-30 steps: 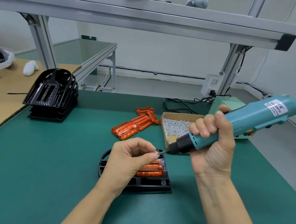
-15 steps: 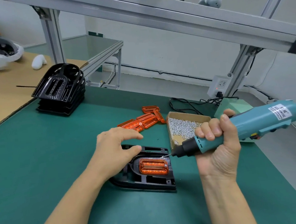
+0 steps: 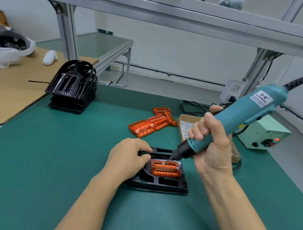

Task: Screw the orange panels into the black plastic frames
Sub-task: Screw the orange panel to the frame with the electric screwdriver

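Observation:
A black plastic frame (image 3: pixel 162 183) lies flat on the green mat in front of me, with an orange panel (image 3: pixel 166 169) seated in its opening. My left hand (image 3: pixel 127 157) rests on the frame's left end, thumb and fingers curled over its rim. My right hand (image 3: pixel 210 146) grips a teal electric screwdriver (image 3: pixel 240 116), tilted down to the left. Its bit tip carries a screw and touches the panel's upper edge. A second screw shows at the panel's right end.
Several loose orange panels (image 3: pixel 151 124) lie behind the frame. A cardboard box of screws (image 3: pixel 185 126) sits behind my right hand. A stack of black frames (image 3: pixel 73 88) stands at the back left. A pale green power supply (image 3: pixel 263 134) sits at the right.
My left hand dropped from the screwdriver tip to the frame's left end. The screwdriver swung down from near level until its bit met the orange panel.

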